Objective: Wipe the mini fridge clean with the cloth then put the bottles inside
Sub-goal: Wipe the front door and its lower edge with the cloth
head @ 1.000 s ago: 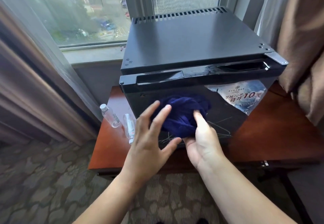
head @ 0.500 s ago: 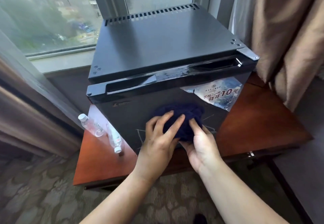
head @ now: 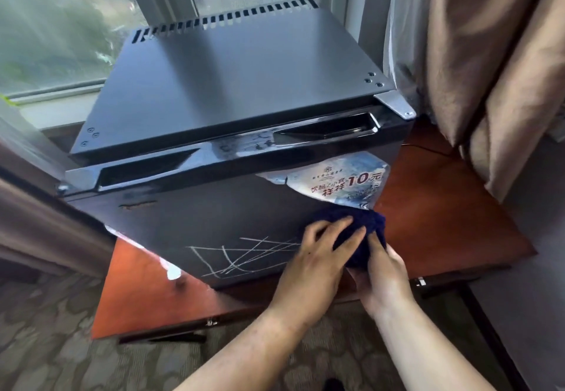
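Left of the mini fridge (head: 232, 134), a bottle (head: 173, 271) lies half hidden at the door's lower corner on the worktop (head: 443, 222); a wide sweep could knock it off the near edge. White chalk-like scribbles (head: 244, 256) on the door remain unwiped. Further right, the left hand (head: 318, 262) and right hand (head: 385, 271) both have their grip clamped on the bunched dark cloth (head: 367, 231), pressed low on the door below the sticker (head: 339, 179). Rubbing upward may peel its torn edge. Bare worktop lies right of the fridge, though curtains (head: 489, 69) crowd that side.
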Demonstrator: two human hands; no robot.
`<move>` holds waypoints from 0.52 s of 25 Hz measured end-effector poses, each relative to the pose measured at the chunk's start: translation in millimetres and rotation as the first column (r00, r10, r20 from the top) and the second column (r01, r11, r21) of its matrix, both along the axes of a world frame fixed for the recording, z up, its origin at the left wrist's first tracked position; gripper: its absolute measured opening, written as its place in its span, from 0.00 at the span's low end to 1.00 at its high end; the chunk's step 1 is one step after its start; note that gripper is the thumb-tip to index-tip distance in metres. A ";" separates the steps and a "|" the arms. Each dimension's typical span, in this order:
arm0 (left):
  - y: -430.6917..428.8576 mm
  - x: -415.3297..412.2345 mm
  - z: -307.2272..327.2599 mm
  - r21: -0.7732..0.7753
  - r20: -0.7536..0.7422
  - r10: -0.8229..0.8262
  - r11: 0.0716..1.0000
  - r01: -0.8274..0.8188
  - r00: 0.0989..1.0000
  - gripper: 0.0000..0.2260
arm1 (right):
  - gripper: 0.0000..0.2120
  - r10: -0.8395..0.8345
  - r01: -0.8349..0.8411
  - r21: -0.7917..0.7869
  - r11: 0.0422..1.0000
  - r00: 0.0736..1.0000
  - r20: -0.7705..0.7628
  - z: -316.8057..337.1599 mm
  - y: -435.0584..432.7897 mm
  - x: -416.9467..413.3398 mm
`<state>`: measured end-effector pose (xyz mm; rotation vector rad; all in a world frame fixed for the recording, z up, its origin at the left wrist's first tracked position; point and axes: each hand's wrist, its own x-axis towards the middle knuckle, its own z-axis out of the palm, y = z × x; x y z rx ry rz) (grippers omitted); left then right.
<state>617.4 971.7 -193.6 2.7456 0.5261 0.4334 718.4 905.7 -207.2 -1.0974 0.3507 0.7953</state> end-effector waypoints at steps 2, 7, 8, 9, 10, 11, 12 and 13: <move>-5.2 13.8 -5.9 0.006 -0.034 -0.015 1.000 0.015 0.999 0.33 | 0.12 0.007 -0.007 -0.005 1.000 1.000 0.001 -7.9 -6.0 10.8; -8.0 16.9 -19.7 -0.013 -0.062 -0.003 1.000 0.002 0.998 0.34 | 0.10 0.047 -0.048 -0.024 0.999 0.999 -0.025 -17.9 -8.7 18.0; -6.3 12.0 -22.5 -0.021 -0.059 0.009 1.000 -0.010 0.998 0.35 | 0.10 0.063 -0.064 -0.039 0.997 0.998 -0.024 -18.6 -8.1 16.8; -4.5 4.6 -25.2 -0.037 -0.057 0.027 0.999 -0.029 0.998 0.34 | 0.09 0.078 -0.079 -0.057 0.995 0.997 -0.019 -19.5 -7.5 14.2; -2.6 -3.4 -27.6 -0.058 -0.052 0.044 0.997 -0.047 0.998 0.34 | 0.09 0.089 -0.089 -0.069 0.994 0.996 -0.006 -19.6 -6.9 11.4; -1.0 -13.0 -29.8 -0.080 -0.049 0.059 0.995 -0.062 0.997 0.33 | 0.09 0.096 -0.095 -0.077 0.993 0.995 0.007 -20.0 -6.9 7.6; 0.8 -23.7 -32.2 -0.097 -0.049 0.073 0.992 -0.077 0.996 0.33 | 0.09 0.100 -0.098 -0.081 0.992 0.995 0.017 -19.1 -5.5 2.5; 3.0 -34.7 -34.3 -0.111 -0.049 0.089 0.989 -0.094 0.995 0.32 | 0.10 0.102 -0.100 -0.084 0.991 0.995 0.022 -18.0 -2.8 -3.6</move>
